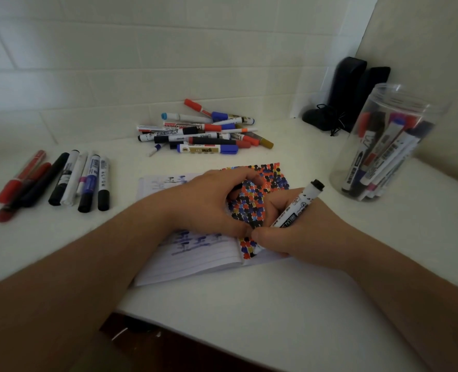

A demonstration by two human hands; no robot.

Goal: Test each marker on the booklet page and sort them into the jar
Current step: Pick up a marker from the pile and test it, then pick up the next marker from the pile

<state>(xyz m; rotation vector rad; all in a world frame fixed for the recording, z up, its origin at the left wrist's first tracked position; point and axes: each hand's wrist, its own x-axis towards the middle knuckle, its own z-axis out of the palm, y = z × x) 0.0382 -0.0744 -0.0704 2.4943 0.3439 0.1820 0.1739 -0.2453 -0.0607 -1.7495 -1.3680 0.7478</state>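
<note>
The right hand (284, 232) has its fingers clenched around a white marker (299, 204), whose black end points up and away toward the jar while its lower end is hidden inside the grip, over the dotted page. The left hand (211, 202) lies on the booklet (195, 253) with its fingers curled and pressing down on the page; whether they grip anything I cannot tell. The two hands touch at the thumbs. The booklet lies open near the front edge of the counter (276, 304), with bare counter between it and that edge. A clear jar (383, 146) stands toward the right edge, near the back corner, with several markers standing inside it. A loose pile of markers (203, 132) lies against the back wall, and a row of markers (58, 181) lies side by side toward the left edge. Dark pouches (348, 95) stand in the back corner behind the jar.
</note>
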